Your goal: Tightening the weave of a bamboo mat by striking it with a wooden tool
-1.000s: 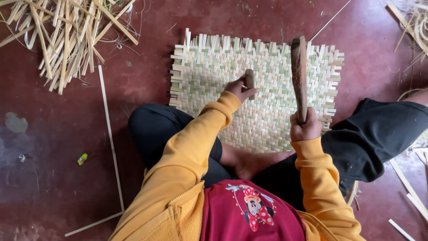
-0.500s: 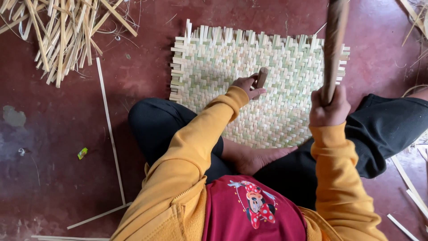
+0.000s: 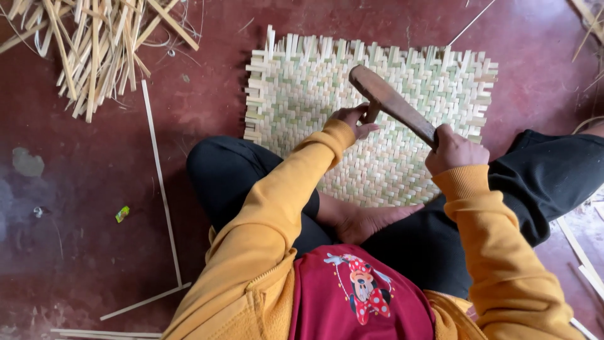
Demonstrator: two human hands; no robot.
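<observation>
A square woven bamboo mat [image 3: 302,94] lies on the dark red floor in front of my crossed legs. My left hand [image 3: 353,119] rests on the mat and pinches a small dark wooden wedge [image 3: 371,113] upright against the weave. My right hand [image 3: 454,150] grips the handle of a brown wooden mallet [image 3: 390,101], whose head is down on top of the wedge.
A heap of loose bamboo strips [image 3: 100,44] lies at the upper left. A long single strip [image 3: 160,182] runs down the floor left of my knee, with more strips at the bottom left and right edges. A small green scrap [image 3: 123,214] sits on the floor.
The mallet went from raised upright above the mat to swung down onto the wedge. My left hand has stayed on the mat holding the wedge.
</observation>
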